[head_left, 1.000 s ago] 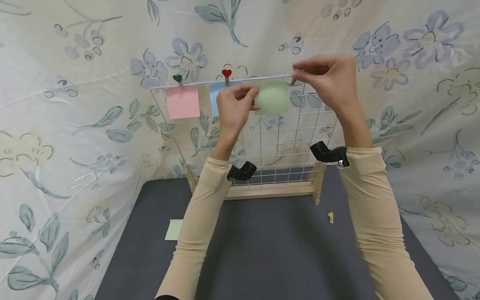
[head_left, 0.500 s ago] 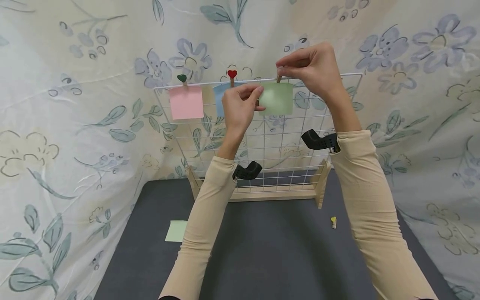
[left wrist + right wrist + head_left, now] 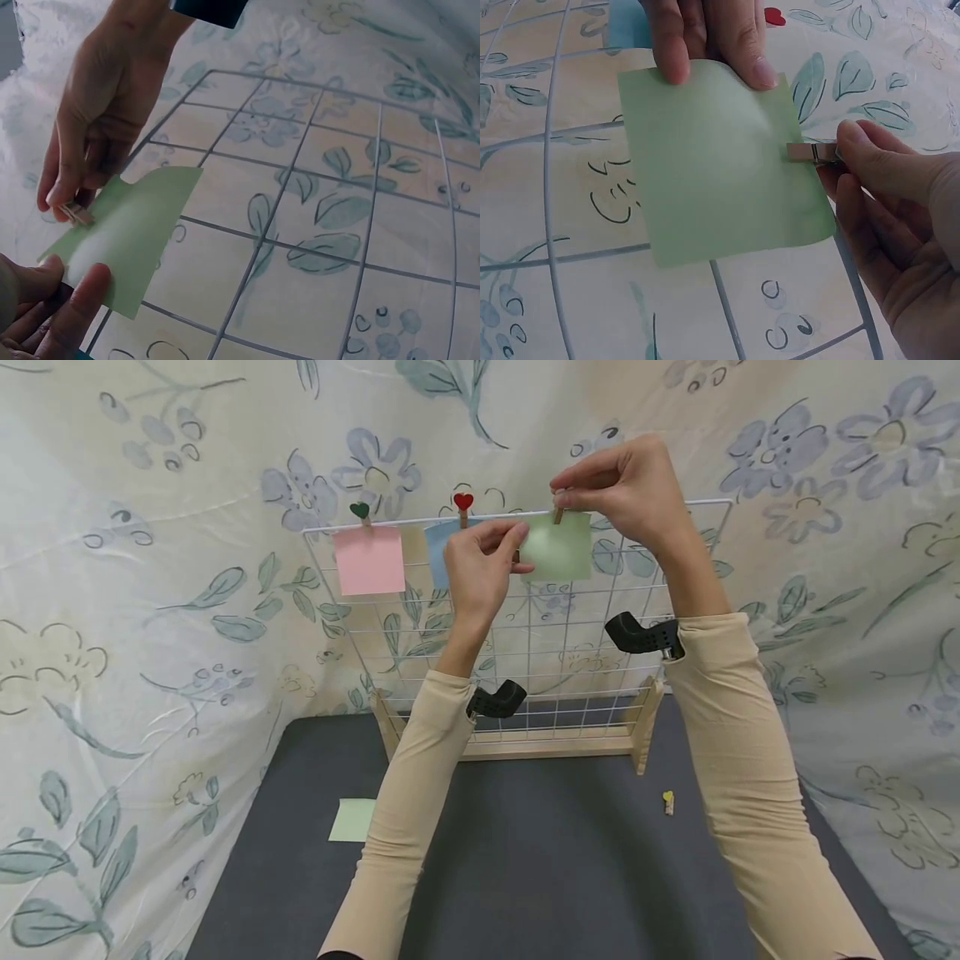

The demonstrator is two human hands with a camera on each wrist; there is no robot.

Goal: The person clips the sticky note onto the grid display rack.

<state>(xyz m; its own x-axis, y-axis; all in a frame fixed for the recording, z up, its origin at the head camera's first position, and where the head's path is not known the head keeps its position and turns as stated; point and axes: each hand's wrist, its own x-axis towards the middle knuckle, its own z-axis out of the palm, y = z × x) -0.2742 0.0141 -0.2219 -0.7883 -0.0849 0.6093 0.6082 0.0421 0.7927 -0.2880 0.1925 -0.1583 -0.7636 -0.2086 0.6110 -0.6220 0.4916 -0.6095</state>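
Clothespin [image 3: 558, 516] near upright, tip apparently down

Grey table [image 3: 540, 843] with rack [image 3: 551, 746], green note [image 3: 351, 820], clothespin [image 3: 669, 805].

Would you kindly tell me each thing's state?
Left hand: pinching upper green paper
Right hand: pinching brown clip
Upper green paper: held, slightly curved
Pink paper: clipped
Blue paper: clipped, partly hidden
Green clip: fastened
Red clip: fastened
Lower green paper: lying on table
Yellow clip: lying on table
Rack: standing
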